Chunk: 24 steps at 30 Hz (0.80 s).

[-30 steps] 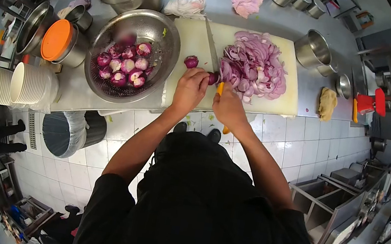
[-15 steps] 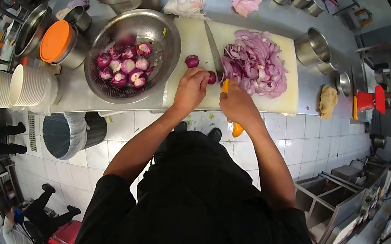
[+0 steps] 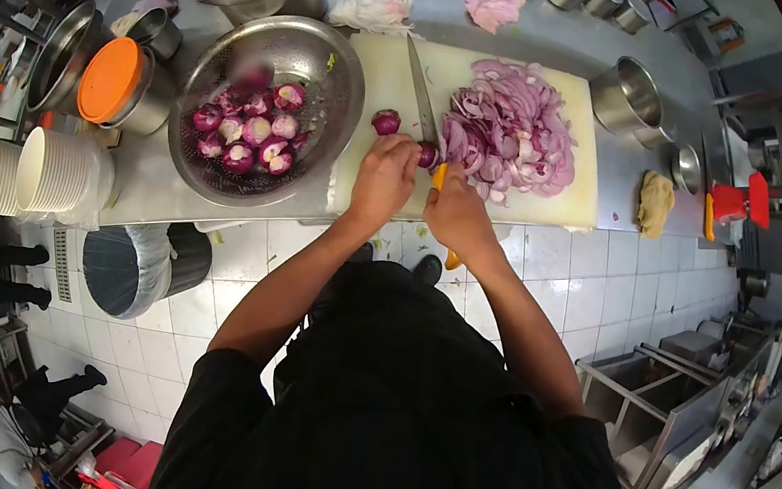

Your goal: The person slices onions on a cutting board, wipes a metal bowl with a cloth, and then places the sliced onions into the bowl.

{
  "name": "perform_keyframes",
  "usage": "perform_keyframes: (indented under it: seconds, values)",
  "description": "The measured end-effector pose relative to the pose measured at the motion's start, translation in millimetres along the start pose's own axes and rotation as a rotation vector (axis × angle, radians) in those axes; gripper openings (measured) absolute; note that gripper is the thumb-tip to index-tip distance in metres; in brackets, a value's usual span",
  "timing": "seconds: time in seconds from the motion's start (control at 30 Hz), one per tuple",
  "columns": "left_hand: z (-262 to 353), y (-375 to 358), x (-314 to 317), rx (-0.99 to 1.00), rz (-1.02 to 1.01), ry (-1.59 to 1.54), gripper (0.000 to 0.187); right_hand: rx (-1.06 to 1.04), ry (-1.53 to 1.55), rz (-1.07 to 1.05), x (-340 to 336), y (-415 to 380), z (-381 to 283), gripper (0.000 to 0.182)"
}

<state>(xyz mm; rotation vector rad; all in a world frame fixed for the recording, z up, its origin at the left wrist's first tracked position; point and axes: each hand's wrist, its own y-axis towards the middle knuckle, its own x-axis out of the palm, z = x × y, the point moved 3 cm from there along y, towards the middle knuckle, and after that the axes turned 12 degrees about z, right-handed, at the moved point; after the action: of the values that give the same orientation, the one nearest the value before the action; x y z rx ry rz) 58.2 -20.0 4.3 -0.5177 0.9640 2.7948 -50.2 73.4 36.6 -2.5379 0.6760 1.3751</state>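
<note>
My right hand (image 3: 461,213) is closed round the yellow handle of a long kitchen knife (image 3: 421,87), whose blade points away from me over the cutting board (image 3: 368,74). Beside the blade, my left hand (image 3: 385,178) has its fingers bent over a red onion (image 3: 427,155), holding it on the board. Just beyond those fingers lies another piece of red onion (image 3: 385,121). To the right of the knife, a heap of sliced red onion (image 3: 515,126) covers much of the board. The fingertips of my left hand are partly hidden.
Left of the board stands a steel colander (image 3: 342,65) with several peeled red onions. Further left are a pot with an orange lid (image 3: 110,82) and stacked paper bowls (image 3: 58,174). A steel pot (image 3: 626,95) and a tan cloth (image 3: 655,204) lie to the right. Below is a lined bin (image 3: 119,270).
The knife and my right hand have shifted slightly left, closer to my left hand. The left hand stays on the onion. People in the background at lower left have moved.
</note>
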Motion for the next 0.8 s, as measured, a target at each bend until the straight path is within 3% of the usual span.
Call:
perform_keyframes:
  seconds: [0.03,0.17,0.3,0.53,0.63,0.73,0.8]
  values:
    - [-1,0,-1,0.003,0.009,0.004,0.010,-0.035,-0.007,0.021,0,2,-1,0.030]
    - [-1,0,0,-0.001,-0.005,0.000,0.010,0.182,0.045,-0.216,-31,11,-9,0.032]
    - [1,0,-2,0.019,0.010,-0.009,0.008,0.163,0.018,-0.226,-38,8,-14,0.029]
    - [0,1,0,0.017,0.000,-0.005,0.010,0.082,0.030,-0.031,-1,0,-6,0.027]
    - [1,2,-2,-0.004,-0.038,-0.004,0.012,0.098,0.077,-0.048,1,5,1,0.028]
    - [10,6,-2,0.031,-0.049,0.030,0.016,0.119,0.073,-0.065,-5,6,11,0.033]
    - [14,18,0,0.229,-0.172,0.025,0.021,0.174,0.083,-0.094,-15,5,15,0.038]
